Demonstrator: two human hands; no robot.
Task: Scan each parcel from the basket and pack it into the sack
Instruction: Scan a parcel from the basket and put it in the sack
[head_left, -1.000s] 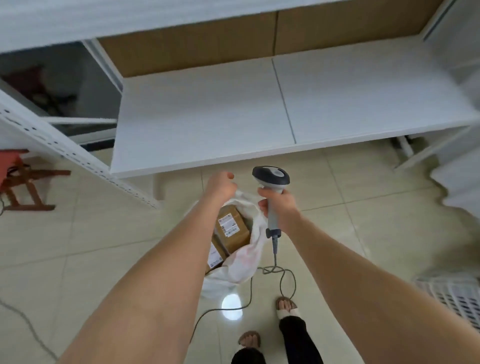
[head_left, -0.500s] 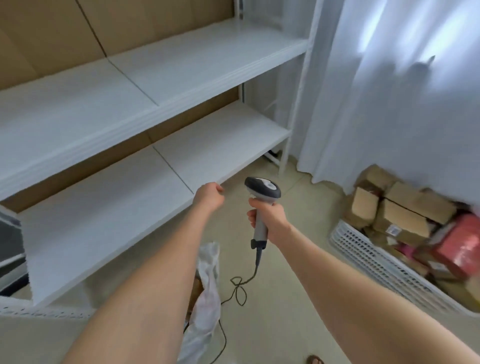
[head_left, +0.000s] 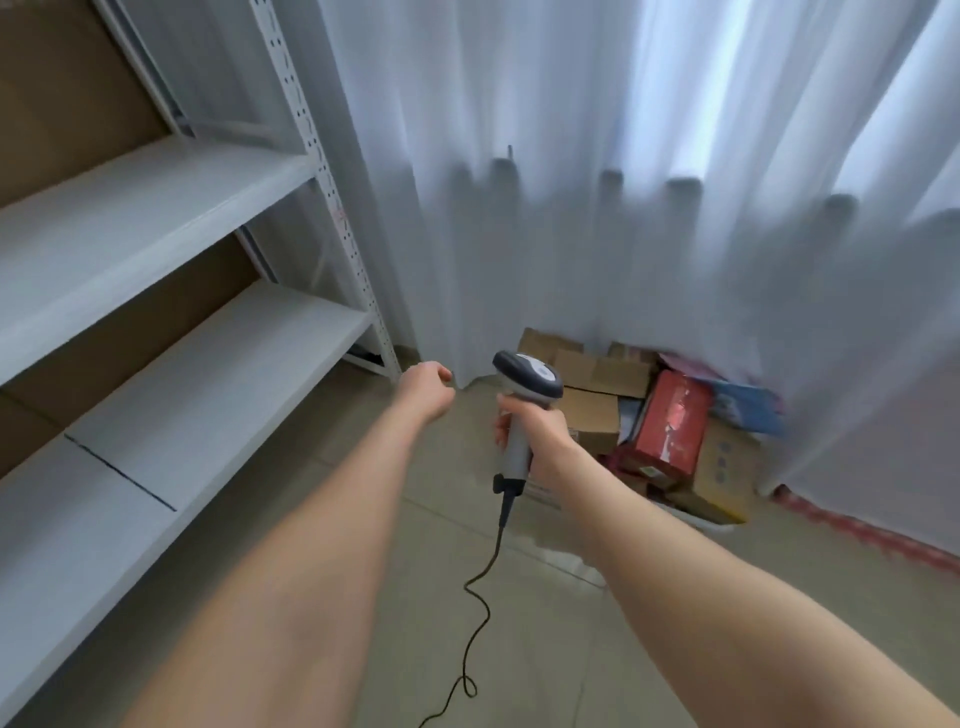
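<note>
My right hand grips the grey corded handheld scanner; my left hand is loosely curled, holding nothing. The brown cardboard parcels lie piled against the white curtain, just beyond the scanner.

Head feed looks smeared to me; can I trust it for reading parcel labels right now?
Head view throughout: no; motion blur smears the parcels, labels unreadable; daylight through the curtain blows out the top right; wide-angle lens skews the shelf upright; the scanner in the right hand is sharpest.

Soft backlight through curtain; motion blur.
</note>
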